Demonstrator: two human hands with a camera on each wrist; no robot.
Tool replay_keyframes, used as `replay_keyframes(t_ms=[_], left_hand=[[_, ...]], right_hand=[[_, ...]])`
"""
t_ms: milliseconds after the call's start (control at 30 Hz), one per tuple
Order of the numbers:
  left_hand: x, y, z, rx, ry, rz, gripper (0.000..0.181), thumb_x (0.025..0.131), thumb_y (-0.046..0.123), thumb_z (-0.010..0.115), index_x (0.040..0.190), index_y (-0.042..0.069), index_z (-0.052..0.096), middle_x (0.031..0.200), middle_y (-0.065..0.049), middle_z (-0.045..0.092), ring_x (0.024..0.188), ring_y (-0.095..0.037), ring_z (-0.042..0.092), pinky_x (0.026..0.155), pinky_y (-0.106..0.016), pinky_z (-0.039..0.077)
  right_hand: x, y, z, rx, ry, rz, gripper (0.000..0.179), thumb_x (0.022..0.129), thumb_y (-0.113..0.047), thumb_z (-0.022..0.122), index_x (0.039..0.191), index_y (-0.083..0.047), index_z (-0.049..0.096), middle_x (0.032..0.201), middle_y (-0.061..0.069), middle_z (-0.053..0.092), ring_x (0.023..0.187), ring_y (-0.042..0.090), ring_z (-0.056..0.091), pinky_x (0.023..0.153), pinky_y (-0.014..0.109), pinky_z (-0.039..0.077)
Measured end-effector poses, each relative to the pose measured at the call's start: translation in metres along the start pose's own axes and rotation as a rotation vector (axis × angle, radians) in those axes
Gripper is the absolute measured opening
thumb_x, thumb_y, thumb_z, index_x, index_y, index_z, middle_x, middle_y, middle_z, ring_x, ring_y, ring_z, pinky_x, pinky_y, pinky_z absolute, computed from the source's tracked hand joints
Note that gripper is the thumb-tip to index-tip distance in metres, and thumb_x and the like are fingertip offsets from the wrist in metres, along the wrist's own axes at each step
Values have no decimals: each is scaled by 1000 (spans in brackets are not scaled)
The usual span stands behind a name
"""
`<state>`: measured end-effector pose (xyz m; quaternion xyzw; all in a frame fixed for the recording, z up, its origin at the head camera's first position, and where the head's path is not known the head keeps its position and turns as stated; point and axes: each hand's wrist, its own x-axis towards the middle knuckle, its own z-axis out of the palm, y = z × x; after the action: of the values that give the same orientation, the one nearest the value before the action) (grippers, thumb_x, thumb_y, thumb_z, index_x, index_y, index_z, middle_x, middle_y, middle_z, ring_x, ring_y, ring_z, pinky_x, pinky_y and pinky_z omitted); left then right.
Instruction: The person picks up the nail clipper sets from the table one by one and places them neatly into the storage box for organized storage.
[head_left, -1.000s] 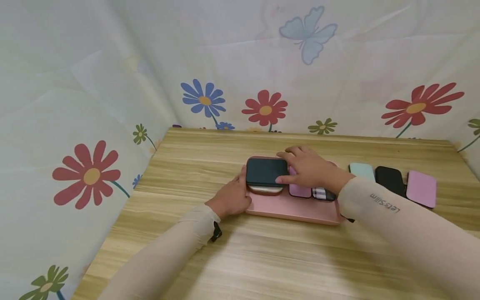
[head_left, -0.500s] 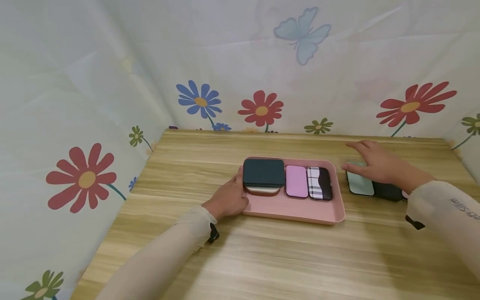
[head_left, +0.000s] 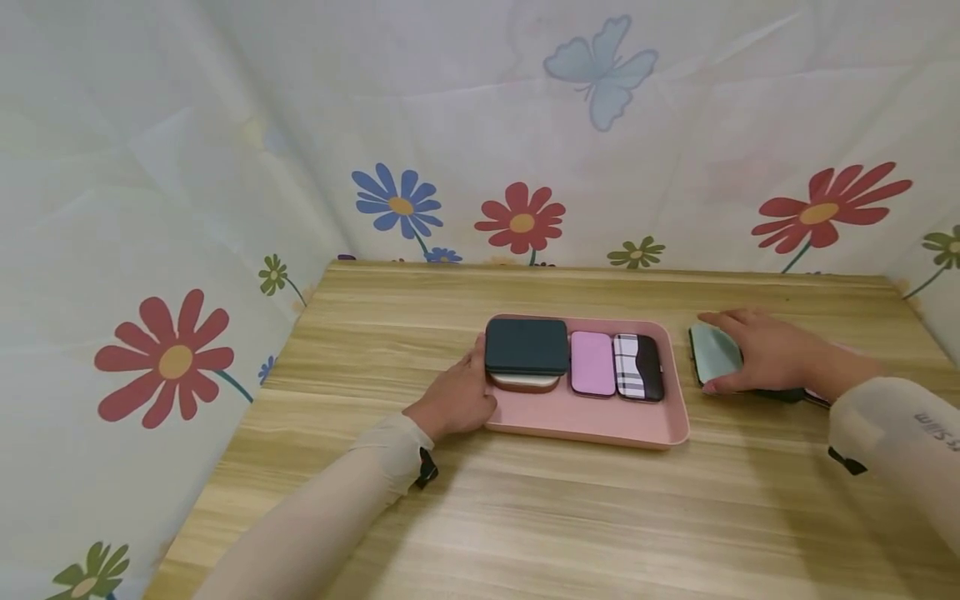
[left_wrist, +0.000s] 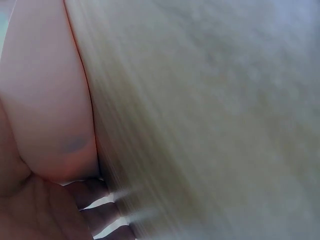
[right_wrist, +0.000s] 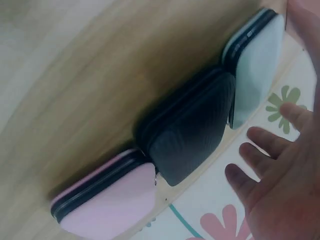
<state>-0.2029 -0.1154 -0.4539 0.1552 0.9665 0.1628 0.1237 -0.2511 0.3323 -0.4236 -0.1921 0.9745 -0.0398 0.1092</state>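
My left hand [head_left: 455, 396] rests against the left side of a shallow pink tray [head_left: 585, 425], its fingers lying along the rim. In the tray, a dark green case [head_left: 527, 344] lies on top of a white and brown one [head_left: 525, 383]. Beside that stack lie a lilac card case [head_left: 592, 363] and a black-and-white plaid card case [head_left: 639, 367]. Right of the tray, my right hand [head_left: 772, 354] spans a mint card case [right_wrist: 260, 65], thumb at the near side and fingers towards the far side. In the right wrist view the fingers are spread, apart from the case.
A black ribbed case [right_wrist: 192, 135] and a pink case [right_wrist: 112, 200] stand in a row with the mint one, partly hidden by my right hand in the head view. The wooden table [head_left: 570, 517] meets a flower-patterned curtain [head_left: 450, 100] at the back.
My right hand has left the tray, moved right and lowered over the mint case. My left hand stays at the tray's left side. The cases in the tray lie as before.
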Motion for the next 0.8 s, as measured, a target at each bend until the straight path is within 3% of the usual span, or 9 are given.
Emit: replay_keyframes(t_ms=[367, 800], left_hand=[[-3, 1, -4, -15, -8, 1, 92, 91, 24, 51, 159, 1, -7, 162, -21, 26, 147, -29, 34, 111, -41, 41], [9, -8, 9, -10, -8, -9, 94, 91, 26, 50, 159, 5, -12, 165, -16, 21, 149, -26, 32, 112, -41, 40]], right_hand=[[-1, 4, 12, 8, -12, -17, 119, 62, -73, 80, 151, -7, 35, 144, 33, 39, 122, 52, 48, 93, 67, 45], [-2, -3, 12, 23, -3, 9, 116, 60, -75, 79, 149, -13, 39, 135, 30, 45, 112, 45, 51, 85, 62, 50]])
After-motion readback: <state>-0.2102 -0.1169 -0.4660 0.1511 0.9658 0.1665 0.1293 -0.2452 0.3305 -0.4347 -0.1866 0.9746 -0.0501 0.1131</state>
